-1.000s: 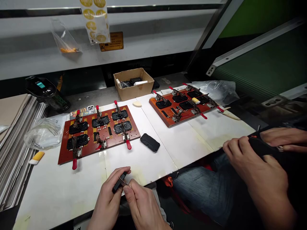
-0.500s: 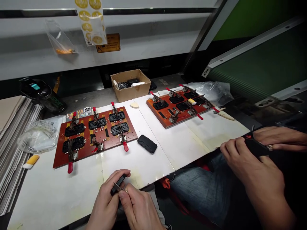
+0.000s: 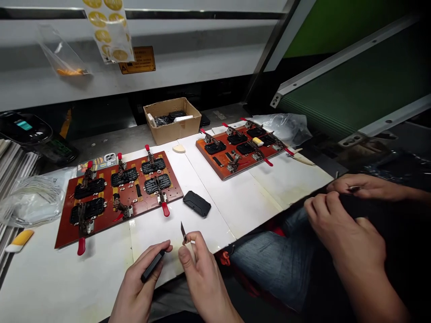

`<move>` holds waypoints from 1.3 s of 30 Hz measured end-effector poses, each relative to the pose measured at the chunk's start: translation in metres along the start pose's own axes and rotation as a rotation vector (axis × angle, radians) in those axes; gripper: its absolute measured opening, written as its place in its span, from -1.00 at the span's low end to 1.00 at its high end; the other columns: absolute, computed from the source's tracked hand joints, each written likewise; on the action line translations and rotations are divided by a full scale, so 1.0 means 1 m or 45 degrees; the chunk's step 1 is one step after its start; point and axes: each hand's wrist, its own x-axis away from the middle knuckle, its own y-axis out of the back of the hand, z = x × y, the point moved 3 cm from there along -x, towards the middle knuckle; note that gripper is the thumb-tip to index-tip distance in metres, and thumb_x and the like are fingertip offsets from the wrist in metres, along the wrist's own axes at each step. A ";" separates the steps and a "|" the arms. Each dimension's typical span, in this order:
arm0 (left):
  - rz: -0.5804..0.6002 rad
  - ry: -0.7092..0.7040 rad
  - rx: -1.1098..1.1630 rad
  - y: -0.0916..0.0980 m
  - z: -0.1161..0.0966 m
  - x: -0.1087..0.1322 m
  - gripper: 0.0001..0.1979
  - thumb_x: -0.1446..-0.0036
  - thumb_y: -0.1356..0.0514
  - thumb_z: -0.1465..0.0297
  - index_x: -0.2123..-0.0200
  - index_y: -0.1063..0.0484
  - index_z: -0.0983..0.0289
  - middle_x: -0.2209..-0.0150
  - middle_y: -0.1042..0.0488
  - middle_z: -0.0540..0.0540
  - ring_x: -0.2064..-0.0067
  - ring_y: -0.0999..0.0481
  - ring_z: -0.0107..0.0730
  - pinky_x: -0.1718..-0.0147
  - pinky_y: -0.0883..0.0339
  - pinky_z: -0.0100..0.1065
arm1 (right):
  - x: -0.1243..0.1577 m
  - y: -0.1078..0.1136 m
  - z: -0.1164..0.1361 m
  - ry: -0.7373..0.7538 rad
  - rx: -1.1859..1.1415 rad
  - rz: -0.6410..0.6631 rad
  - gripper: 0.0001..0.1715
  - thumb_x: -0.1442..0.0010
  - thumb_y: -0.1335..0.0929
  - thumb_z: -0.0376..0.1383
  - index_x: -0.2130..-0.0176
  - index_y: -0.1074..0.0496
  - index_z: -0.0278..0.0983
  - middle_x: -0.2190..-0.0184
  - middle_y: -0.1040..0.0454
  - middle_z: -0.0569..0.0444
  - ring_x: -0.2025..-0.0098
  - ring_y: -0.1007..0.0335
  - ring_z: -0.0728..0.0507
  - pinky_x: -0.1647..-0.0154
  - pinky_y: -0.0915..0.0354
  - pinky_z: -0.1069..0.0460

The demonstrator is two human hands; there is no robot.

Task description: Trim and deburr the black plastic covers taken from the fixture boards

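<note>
My left hand (image 3: pixel 139 273) is closed round a small black plastic casing (image 3: pixel 153 265), held on edge above the table's front edge. In my right hand (image 3: pixel 202 269) is a thin pointed knife (image 3: pixel 183 231), its blade sticking up between thumb and forefinger, apart from the casing. Past my hands, a black rectangular cover (image 3: pixel 197 203) lies flat on the white table. Behind it to the left is a red-brown fixture board (image 3: pixel 111 197) with black plastic parts under red-handled toggle clamps.
A second fixture board (image 3: pixel 222 168) lies to the right, near a co-worker's hands (image 3: pixel 350 220). A cardboard box (image 3: pixel 175 130) of parts stands behind. Left are a yellow-and-white piece (image 3: pixel 20 241), a plastic bag (image 3: pixel 33 197) and a dark bottle-like object (image 3: pixel 37 139).
The knife has come away from the casing and now points upward. My hands have moved apart. The whole view has shifted, with the table sliding left in the picture.
</note>
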 end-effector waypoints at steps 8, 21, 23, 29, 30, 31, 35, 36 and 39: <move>-0.146 0.290 0.586 -0.011 -0.005 -0.010 -0.39 -0.10 -0.30 -0.03 -0.10 -0.51 0.21 -0.15 -0.55 0.24 -0.24 -0.46 0.07 -0.30 -0.23 0.07 | -0.003 0.000 -0.017 0.048 -0.389 -0.460 -0.66 -0.36 -0.31 0.00 0.09 -0.25 -0.18 0.23 -0.27 0.13 0.23 -0.26 -0.03 0.15 -0.28 0.11; 0.093 0.153 0.304 -0.006 0.011 -0.023 -0.53 0.04 -0.45 0.15 0.08 -0.60 0.26 0.08 -0.66 0.20 0.01 -0.62 -0.03 -0.03 -0.52 -0.20 | -0.023 0.025 0.017 0.087 -0.099 0.009 -0.91 -0.22 -0.43 -0.29 0.22 -0.50 -0.24 0.29 -0.50 0.17 0.26 -0.39 -0.04 0.25 -0.24 0.11; 0.245 0.071 0.154 -0.009 0.011 -0.024 -0.59 -0.06 -0.38 0.16 0.06 -0.60 0.24 0.05 -0.65 0.21 -0.01 -0.61 0.01 -0.06 -0.49 -0.12 | -0.022 0.029 0.032 0.187 0.089 0.165 -0.91 -0.18 -0.46 -0.35 0.24 -0.53 -0.20 0.29 -0.51 0.19 0.23 -0.42 -0.05 0.24 -0.24 0.12; 0.172 0.002 0.075 -0.019 -0.005 -0.032 -0.67 -0.12 -0.31 0.19 0.09 -0.62 0.22 0.02 -0.64 0.21 -0.08 -0.57 0.03 -0.20 -0.36 0.00 | -0.014 0.025 0.040 0.349 0.136 0.129 -0.77 -0.39 -0.33 -0.16 0.02 -0.45 -0.18 0.10 -0.50 0.06 0.09 -0.45 -0.09 0.06 -0.32 0.06; 0.167 -0.027 0.108 -0.019 -0.011 -0.032 -0.67 -0.18 -0.26 0.19 0.05 -0.60 0.19 -0.03 -0.62 0.19 -0.12 -0.54 -0.01 -0.25 -0.30 -0.02 | -0.013 0.024 0.035 0.306 0.095 0.016 -0.72 -0.45 -0.24 -0.12 0.03 -0.43 -0.21 0.12 -0.49 0.04 0.09 -0.44 -0.09 0.05 -0.32 0.06; 0.146 -0.050 0.135 -0.019 -0.016 -0.033 -0.66 -0.21 -0.23 0.20 0.01 -0.59 0.18 -0.07 -0.60 0.17 -0.15 -0.52 -0.05 -0.27 -0.27 -0.05 | -0.011 0.021 0.029 0.260 0.073 -0.040 -0.64 -0.49 -0.15 -0.10 0.09 -0.41 -0.22 0.19 -0.49 0.04 0.14 -0.44 -0.09 0.09 -0.32 0.06; 0.055 -0.038 0.147 -0.014 -0.027 -0.031 -0.63 -0.18 -0.18 0.36 -0.05 -0.56 0.20 0.01 -0.63 0.15 -0.01 -0.59 -0.11 -0.13 -0.40 -0.11 | 0.002 -0.009 0.016 0.255 0.188 0.197 -0.55 -0.50 -0.07 -0.06 0.18 -0.36 -0.21 0.37 -0.48 0.09 0.35 -0.45 -0.09 0.33 -0.25 0.08; 0.055 -0.041 0.134 -0.014 -0.027 -0.030 -0.60 -0.17 -0.15 0.39 -0.06 -0.55 0.20 0.04 -0.64 0.15 0.03 -0.60 -0.13 -0.09 -0.43 -0.13 | 0.004 -0.015 0.017 0.290 0.222 0.251 -0.57 -0.50 -0.07 -0.07 0.11 -0.37 -0.21 0.31 -0.53 0.06 0.28 -0.50 -0.12 0.29 -0.26 0.08; 0.060 -0.119 0.077 -0.013 -0.026 -0.029 -0.56 -0.17 -0.11 0.42 -0.11 -0.52 0.17 -0.07 -0.59 0.14 -0.06 -0.57 -0.15 -0.13 -0.40 -0.14 | 0.008 -0.024 0.021 0.336 0.317 0.259 -0.56 -0.50 -0.04 -0.13 -0.10 -0.33 -0.19 0.09 -0.57 -0.03 0.09 -0.55 -0.20 0.18 -0.28 0.05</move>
